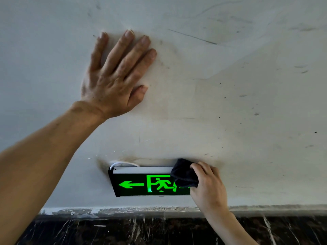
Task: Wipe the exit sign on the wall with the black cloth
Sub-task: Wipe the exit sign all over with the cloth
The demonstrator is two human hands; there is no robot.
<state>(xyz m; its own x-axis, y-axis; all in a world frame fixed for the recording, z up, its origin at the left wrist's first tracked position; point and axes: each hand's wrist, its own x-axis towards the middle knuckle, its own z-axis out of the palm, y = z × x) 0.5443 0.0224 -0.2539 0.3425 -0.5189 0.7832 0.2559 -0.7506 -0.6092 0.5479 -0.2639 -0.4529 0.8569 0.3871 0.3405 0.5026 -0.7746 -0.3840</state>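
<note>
Head view: the one camera looks down along a white wall (230, 103) to a dark marbled floor strip (141, 230) at the bottom edge.
Exit sign (141, 181): mounted low on the wall, just above the wall's bottom edge and a little left of its middle; black face with a lit green arrow pointing left and a green running-figure pictogram.
Sign top: a pale strip runs along the upper edge, and a thin white cable (122, 164) loops out above its upper left corner.
Sign right end: hidden under the cloth and hand, so how far the face runs there is hard to tell.
Black cloth (184, 174): bunched into a wad, pressed on the sign's upper right corner and overlapping both the pale top strip and the green pictogram.
Right hand (207, 186): comes up from the lower right, fingers curled and pressed together around the cloth, clamping it against the sign; the wrist crosses the wall's bottom edge.
Left hand (116, 76): flat on the wall well above the sign, toward the upper left, palm down, four fingers spread and straight, thumb held out toward the right; it holds nothing.
Left forearm: bare, reaching in from the lower left corner across the wall.
Wall surface: scuffed, with grey smudges around the left hand, dark staining beside the sign's upper left corner, and scattered dark specks toward the right edge.
Wall base: a rough grey band (123, 210) with chipped paint where the wall meets the floor strip.
</note>
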